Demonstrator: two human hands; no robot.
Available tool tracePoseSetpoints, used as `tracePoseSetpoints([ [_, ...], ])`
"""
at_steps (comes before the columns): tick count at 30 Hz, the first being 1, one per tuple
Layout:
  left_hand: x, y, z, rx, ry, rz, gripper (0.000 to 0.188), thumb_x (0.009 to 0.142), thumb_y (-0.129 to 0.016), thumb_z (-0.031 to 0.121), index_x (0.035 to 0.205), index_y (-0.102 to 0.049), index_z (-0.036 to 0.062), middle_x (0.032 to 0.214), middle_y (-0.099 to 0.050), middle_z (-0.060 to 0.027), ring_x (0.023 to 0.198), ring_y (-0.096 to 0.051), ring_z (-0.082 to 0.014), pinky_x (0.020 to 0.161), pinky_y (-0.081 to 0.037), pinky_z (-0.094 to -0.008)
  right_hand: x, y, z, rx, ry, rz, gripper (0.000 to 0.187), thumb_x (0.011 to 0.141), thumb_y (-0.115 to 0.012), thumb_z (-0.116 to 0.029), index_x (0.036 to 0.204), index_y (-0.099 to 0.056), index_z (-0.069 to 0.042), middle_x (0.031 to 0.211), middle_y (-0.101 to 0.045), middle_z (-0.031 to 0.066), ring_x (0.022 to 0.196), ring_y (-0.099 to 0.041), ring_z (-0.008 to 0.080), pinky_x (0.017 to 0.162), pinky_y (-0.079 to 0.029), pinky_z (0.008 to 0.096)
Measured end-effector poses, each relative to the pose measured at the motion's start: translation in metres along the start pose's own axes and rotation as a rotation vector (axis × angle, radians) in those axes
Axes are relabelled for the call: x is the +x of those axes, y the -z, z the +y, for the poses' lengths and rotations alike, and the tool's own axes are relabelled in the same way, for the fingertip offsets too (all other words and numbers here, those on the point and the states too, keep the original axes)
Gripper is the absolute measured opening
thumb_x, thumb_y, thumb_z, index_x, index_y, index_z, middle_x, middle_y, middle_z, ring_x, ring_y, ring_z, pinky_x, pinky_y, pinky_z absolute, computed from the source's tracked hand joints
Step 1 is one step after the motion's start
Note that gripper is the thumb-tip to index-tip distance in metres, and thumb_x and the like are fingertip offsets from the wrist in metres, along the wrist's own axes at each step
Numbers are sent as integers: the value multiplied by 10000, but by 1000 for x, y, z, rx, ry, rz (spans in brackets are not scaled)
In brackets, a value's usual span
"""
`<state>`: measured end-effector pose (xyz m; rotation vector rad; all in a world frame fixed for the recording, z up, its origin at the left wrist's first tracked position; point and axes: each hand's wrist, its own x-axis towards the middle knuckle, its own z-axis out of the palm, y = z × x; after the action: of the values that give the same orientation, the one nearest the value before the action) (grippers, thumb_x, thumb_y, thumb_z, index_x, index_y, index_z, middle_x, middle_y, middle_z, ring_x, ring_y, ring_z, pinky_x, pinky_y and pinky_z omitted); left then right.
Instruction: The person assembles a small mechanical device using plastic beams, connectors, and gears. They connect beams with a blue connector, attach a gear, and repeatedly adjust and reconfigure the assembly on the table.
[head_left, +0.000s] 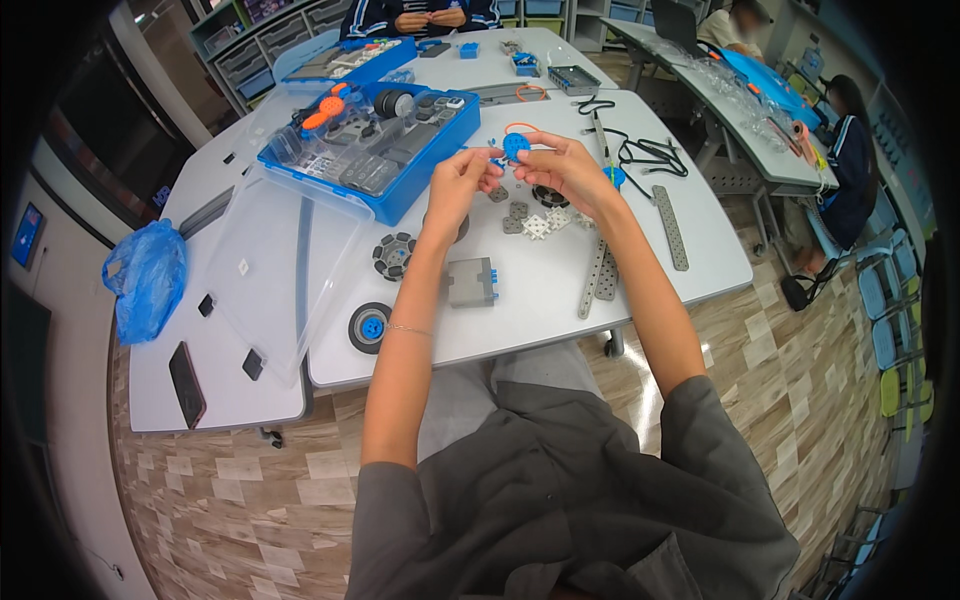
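Observation:
Above the white table, my right hand (566, 172) pinches a blue round hub with holes (516, 147). My left hand (464, 182) is closed beside it, fingertips pressed together next to small blue connector pins (496, 157); whether a pin is in its grip is too small to make out. Below the hands lie a dark wheel (549, 196), white gear-like pieces (545, 223) and small grey plates (515, 218). A grey box-shaped block with blue pins (472, 283) sits near my left forearm, by a grey roller wheel (394, 257) and a black wheel with a blue hub (371, 328).
A blue parts bin (425, 170) stands left of my hands, its clear lid (275, 265) nearer me. Perforated grey beams (670, 228) and black cables (650, 152) lie to the right. A phone (187, 385) and blue plastic bag (148, 280) are far left. Other people sit around.

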<state>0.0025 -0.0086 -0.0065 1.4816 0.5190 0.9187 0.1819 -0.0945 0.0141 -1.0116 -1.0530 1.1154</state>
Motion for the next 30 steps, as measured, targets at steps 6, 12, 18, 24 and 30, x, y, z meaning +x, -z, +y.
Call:
tracePoseSetpoints([
  [6, -3, -12, -1, 89, -165, -113, 193, 968, -593, 199, 1028, -639, 21, 774, -638, -8, 690, -574, -81, 628, -454, -222, 3, 7, 3, 188, -114, -46, 283, 948, -622, -139, 1155, -591, 52, 984, -680, 127, 833, -695, 158, 777, -583, 227],
  [12, -7, -16, 2, 195, -161, -162, 182, 1013, -524, 203, 967, -587, 39, 729, -523, 20, 648, -460, -66, 596, -371, -229, 4, 12, 8, 101, -151, 4, 210, 965, -604, -155, 1082, -636, 16, 960, -675, 81, 854, -681, 140, 793, -570, 224],
  [18, -8, -20, 3, 193, -94, -179, 254, 1051, -432, 241, 883, -522, 74, 678, -417, 40, 630, -373, -63, 598, -333, -229, 5, 14, 12, 117, -88, -88, 256, 974, -606, -228, 1083, -650, -1, 967, -671, 50, 860, -629, 111, 796, -526, 229],
  [24, -8, -9, 8, -260, 234, -332, 278, 1042, -449, 269, 822, -481, 103, 672, -360, 56, 609, -325, -70, 588, -314, -225, 6, 17, 3, 218, 99, -141, 255, 963, -623, -212, 1092, -655, 6, 931, -654, 48, 815, -592, 108, 655, -466, 189],
  [30, -1, 5, 7, 82, 201, -106, 305, 1001, -519, 286, 811, -570, 53, 667, -496, 6, 612, -438, -91, 567, -365, -262, 0, 35, -13, 257, 180, 117, 203, 958, -605, -146, 1090, -633, 6, 974, -614, 44, 812, -577, 101, 611, -467, 192],
])
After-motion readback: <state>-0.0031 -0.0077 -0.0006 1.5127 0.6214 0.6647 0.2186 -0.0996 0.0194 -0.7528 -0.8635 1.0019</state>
